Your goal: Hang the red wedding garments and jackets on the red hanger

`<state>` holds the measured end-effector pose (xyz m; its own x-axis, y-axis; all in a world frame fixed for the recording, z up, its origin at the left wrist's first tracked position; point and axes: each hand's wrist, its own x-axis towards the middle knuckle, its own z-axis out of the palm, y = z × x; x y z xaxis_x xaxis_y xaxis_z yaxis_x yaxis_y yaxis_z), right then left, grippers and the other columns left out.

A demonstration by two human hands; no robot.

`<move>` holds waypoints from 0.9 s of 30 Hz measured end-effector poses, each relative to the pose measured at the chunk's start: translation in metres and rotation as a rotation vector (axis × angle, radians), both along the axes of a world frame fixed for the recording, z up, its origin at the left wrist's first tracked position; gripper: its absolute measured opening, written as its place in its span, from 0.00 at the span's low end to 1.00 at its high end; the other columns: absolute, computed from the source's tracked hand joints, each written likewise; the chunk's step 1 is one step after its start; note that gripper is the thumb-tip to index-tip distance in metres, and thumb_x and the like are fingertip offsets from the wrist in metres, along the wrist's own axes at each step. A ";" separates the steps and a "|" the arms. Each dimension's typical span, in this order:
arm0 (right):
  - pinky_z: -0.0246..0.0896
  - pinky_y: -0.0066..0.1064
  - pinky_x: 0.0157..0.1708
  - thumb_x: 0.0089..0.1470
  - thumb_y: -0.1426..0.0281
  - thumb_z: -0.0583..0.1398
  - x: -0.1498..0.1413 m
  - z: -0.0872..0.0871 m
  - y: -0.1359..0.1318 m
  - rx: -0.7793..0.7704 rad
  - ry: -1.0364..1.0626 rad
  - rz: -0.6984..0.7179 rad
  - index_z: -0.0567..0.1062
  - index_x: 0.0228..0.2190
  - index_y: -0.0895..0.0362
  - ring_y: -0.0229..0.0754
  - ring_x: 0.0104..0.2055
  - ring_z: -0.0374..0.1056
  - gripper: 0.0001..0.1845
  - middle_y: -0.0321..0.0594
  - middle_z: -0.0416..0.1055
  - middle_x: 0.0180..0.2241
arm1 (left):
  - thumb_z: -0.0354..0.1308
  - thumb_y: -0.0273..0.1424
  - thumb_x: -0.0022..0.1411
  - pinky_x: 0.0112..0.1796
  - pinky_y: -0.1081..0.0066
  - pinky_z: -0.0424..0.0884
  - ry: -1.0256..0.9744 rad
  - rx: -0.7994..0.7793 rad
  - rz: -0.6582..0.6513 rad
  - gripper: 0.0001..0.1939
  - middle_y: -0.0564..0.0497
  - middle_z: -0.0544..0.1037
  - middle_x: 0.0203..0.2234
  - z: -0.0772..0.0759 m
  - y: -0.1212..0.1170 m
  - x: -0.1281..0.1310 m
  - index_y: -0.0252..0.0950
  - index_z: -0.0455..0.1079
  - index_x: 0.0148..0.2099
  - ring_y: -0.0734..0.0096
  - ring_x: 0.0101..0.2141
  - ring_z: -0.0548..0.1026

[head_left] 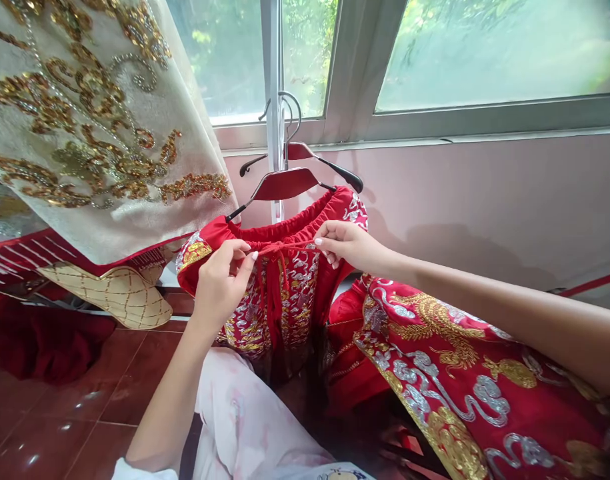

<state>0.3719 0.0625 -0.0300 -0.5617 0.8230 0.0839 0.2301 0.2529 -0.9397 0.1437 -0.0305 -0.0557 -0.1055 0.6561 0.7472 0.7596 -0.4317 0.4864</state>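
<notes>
A red embroidered garment (295, 293) with silver and gold patterns hangs by its gathered waist from a black hanger with a red middle (285, 185). At the front of the waist, a thin red drawstring (279, 249) is looped and knotted, with red ends hanging below. My left hand (225, 273) pinches the left part of the drawstring between thumb and fingers. On the other side, my right hand (347, 245) pinches its right part. The string is stretched nearly straight between both hands.
A second hanger (329, 163) hangs behind on a white upright pole (275, 133). At the left hangs a cream sequinned cloth (109, 120). A red garment with a gold dragon (445, 360) drapes at the lower right. Windows (485, 60) line the wall.
</notes>
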 end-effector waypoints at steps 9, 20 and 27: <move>0.53 0.28 0.31 0.55 0.73 0.53 0.012 -0.002 0.021 0.715 -0.281 -0.051 0.68 0.29 0.58 0.34 0.27 0.61 0.05 0.35 0.68 0.24 | 0.58 0.32 0.61 0.28 0.79 0.68 0.102 -0.012 0.127 0.07 0.58 0.73 0.24 -0.002 -0.006 -0.013 0.37 0.64 0.39 0.80 0.21 0.70; 0.55 0.27 0.28 0.54 0.71 0.56 -0.004 -0.011 -0.005 0.499 -0.101 -0.037 0.75 0.30 0.60 0.33 0.25 0.61 0.08 0.35 0.69 0.24 | 0.54 0.31 0.59 0.30 0.70 0.76 -0.364 -0.225 0.188 0.07 0.47 0.77 0.30 -0.109 -0.020 0.045 0.35 0.69 0.40 0.69 0.29 0.78; 0.60 0.29 0.33 0.54 0.71 0.55 -0.006 -0.017 -0.010 0.442 -0.162 -0.001 0.73 0.30 0.59 0.37 0.32 0.67 0.08 0.40 0.72 0.31 | 0.59 0.28 0.56 0.45 0.60 0.72 -0.403 -0.675 0.205 0.13 0.37 0.78 0.40 -0.183 0.020 0.033 0.31 0.72 0.45 0.54 0.44 0.77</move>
<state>0.3654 0.0526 -0.0467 -0.5955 0.7290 0.3375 0.3657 0.6201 -0.6941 0.1766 -0.0101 -0.2383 -0.4490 0.8903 0.0764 0.5029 0.1812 0.8451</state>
